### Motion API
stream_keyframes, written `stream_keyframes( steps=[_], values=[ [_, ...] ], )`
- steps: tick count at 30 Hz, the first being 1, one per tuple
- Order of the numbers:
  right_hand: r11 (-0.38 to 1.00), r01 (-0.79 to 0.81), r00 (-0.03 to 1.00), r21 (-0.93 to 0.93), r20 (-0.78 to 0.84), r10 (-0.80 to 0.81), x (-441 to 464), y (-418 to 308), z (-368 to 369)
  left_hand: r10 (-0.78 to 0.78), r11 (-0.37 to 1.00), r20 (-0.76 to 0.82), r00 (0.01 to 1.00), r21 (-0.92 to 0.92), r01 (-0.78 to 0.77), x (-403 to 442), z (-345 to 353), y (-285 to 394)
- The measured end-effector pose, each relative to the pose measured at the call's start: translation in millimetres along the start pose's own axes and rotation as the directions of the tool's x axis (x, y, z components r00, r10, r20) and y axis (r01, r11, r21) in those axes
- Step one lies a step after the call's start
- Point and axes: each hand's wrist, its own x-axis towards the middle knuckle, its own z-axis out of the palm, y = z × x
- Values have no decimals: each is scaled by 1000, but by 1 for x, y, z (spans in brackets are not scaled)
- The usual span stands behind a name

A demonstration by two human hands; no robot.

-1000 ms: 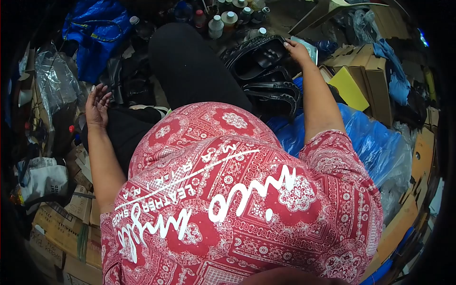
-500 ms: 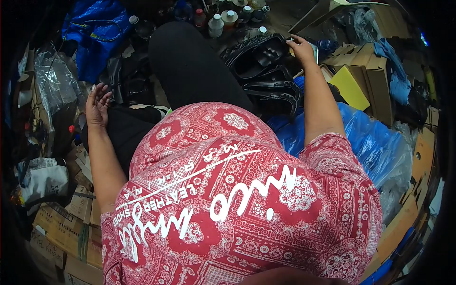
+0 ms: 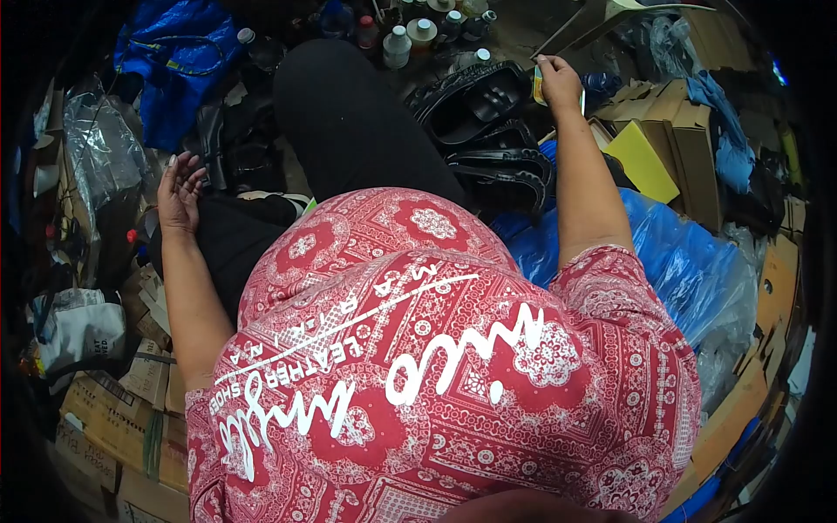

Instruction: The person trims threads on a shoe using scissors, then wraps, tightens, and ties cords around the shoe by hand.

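Observation:
My left hand point(image 3: 181, 187) rests palm up on my black-clad left leg point(image 3: 231, 240), its fingers loosely bent and apart, with nothing in it. Black shoes point(image 3: 240, 157) lie just beyond it. My right hand point(image 3: 559, 83) is at the upper right with its fingers drawn together; what they hold, if anything, I cannot make out. Beneath that hand, a small flat item with yellow and white edges point(image 3: 538, 91) is partly hidden. To the left of the hand, several shiny black shoes point(image 3: 501, 96) are piled beside my knee.
Several capped bottles point(image 3: 397, 48) stand at the back. A blue bag point(image 3: 170, 70) is at the upper left. Cardboard point(image 3: 697, 139), a yellow sheet point(image 3: 643, 161) and blue plastic point(image 3: 671, 244) crowd the right. Cardboard boxes point(image 3: 109, 414) lie at the lower left.
My right hand has drawn its fingers together and turned slightly, uncovering the item's yellow edge. My left hand and the shoes have stayed put.

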Motion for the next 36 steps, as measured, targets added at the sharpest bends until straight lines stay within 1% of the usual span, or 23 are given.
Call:
stream_keyframes(
  steps=[1, 2, 3, 4, 5, 9, 11, 21, 24, 26, 27, 29, 30, 32, 36],
  values=[
    [986, -4, 1000, 170, -18, 8, 4, 4, 5, 2, 1000, 0, 1000, 2, -2, 0, 0, 0],
    [942, -5, 999, 334, -35, 18, 8, 8, 8, 2, 1000, 1, 1000, 1, -2, 0, 0, 0],
    [943, -4, 999, 334, -35, 17, 10, 15, 9, 5, 1000, 3, 1000, 0, -5, 0, 0, 0],
    [834, -125, 992, 537, 57, 112, 2, 6, 5, 8, 1000, 6, 1000, -1, -8, 0, 1, -1],
    [671, -246, 969, 699, 168, 180, -3, 1, 3, 8, 1000, 7, 1000, -2, -8, 0, 1, -1],
    [673, -252, 967, 696, 216, 138, -8, -1, 6, 11, 1000, 5, 1000, -2, -11, 0, 2, 1],
    [744, -164, 983, 648, 170, 69, -11, -2, 9, 6, 1000, 1, 1000, -1, -6, 1, 2, 0],
    [760, -113, 990, 640, 133, 35, -18, -4, 11, 14, 1000, 11, 1000, -10, -14, 0, 1, 1],
    [798, -85, 993, 596, 121, 16, -17, -1, 10, 3, 1000, 16, 1000, 3, -3, 6, -4, -2],
    [881, -5, 997, 472, 73, -33, -18, 0, 9, -8, 1000, 24, 1000, 18, 8, 7, -5, -3],
    [882, -4, 997, 471, 72, -34, -19, -2, 10, -10, 1000, 24, 1000, 19, 10, 8, -7, -3],
    [916, 64, 997, 396, 21, -79, -20, -2, 10, -12, 1000, 22, 1000, 20, 11, 5, -2, -1],
    [916, 65, 997, 396, 22, -80, -21, -2, 10, -3, 1000, 14, 1000, 3, 3, 3, 0, 0],
    [945, 54, 998, 322, 9, -61, -27, -11, 6, 5, 1000, 6, 1000, -14, -5, 2, 1, 0],
    [956, 77, 997, 285, -19, -74, -28, -12, 7, 4, 1000, 5, 1000, -14, -4, 1, 1, 1]
  ],
)
